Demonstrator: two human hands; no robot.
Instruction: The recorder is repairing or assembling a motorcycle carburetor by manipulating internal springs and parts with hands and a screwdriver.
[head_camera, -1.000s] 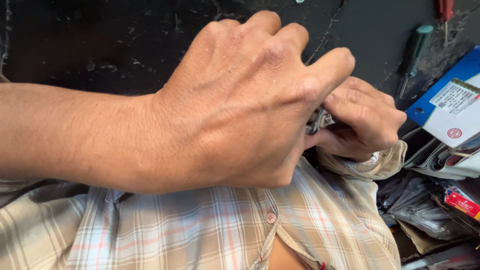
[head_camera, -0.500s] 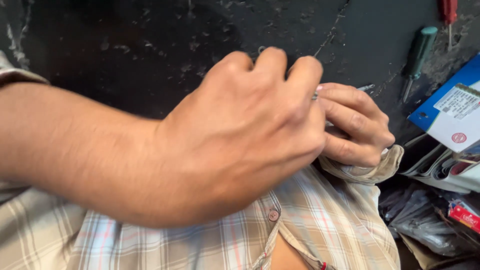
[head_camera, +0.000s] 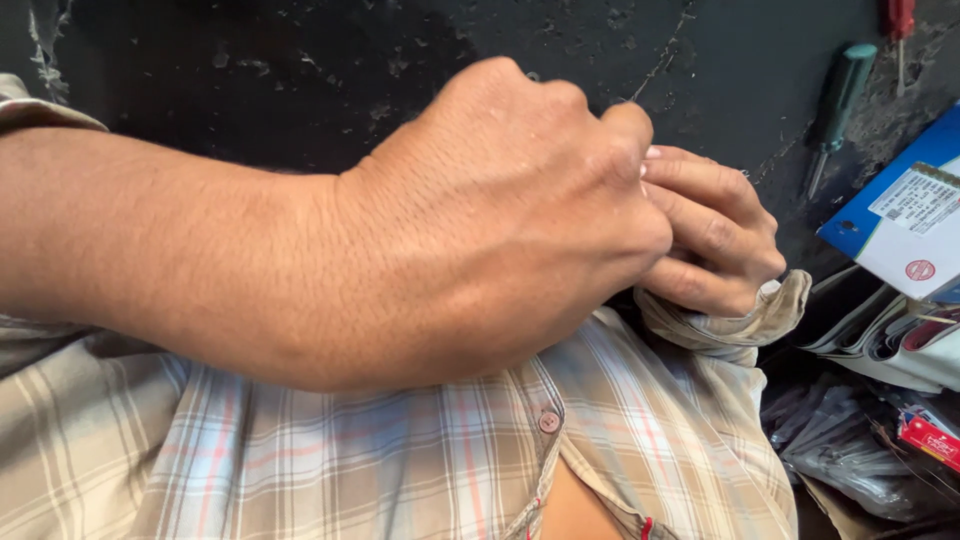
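Two hands pressed together above a plaid shirt (head_camera: 400, 450), left hand (head_camera: 500, 220) curled over right hand (head_camera: 715, 235), grip contents hidden, green screwdriver (head_camera: 840, 100) nearby on dark surface (head_camera: 300, 70)

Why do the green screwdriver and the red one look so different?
The green screwdriver shows its whole handle and thin shaft, tilted. The red screwdriver is cut off by the top edge, so only part shows, standing nearly straight. Both lie on the dark surface, far from the hands.

The left hand (head_camera: 500, 220) hides whatever both hands' fingers (head_camera: 700, 190) pinch; the blue box (head_camera: 900, 200) is cut off.
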